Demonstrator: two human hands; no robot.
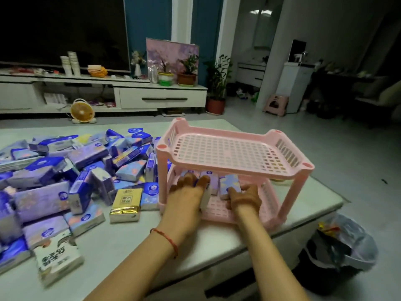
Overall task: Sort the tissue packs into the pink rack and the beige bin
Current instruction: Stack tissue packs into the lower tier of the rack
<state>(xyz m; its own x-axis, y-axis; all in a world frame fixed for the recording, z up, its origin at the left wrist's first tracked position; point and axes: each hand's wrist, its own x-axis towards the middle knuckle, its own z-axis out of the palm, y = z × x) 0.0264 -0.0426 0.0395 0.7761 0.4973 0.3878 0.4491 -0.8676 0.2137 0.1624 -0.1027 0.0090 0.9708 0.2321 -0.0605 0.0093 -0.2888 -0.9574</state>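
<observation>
Tucking two tissue packs into the bottom tier (217,210) of the pink rack (238,170).
Fingers of the left hand (186,191) grasp a white-ended pack (205,197), those of the right hand (244,197) pinch a purple pack (230,183); push both back snugly beside the middle pack (213,181).

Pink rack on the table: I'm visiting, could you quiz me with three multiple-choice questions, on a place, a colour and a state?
1. Where are the left hand and right hand? A top shelf; B lower shelf; C trash bin.
2. The foil pack left of the pink rack is: A gold; B green; C red.
3. The rack stands: A upright; B on its side; C upside down.
Answers: B, both reach among tissue packs there; A, its wrapper shines gold; A, its legs rest on the table.
</observation>
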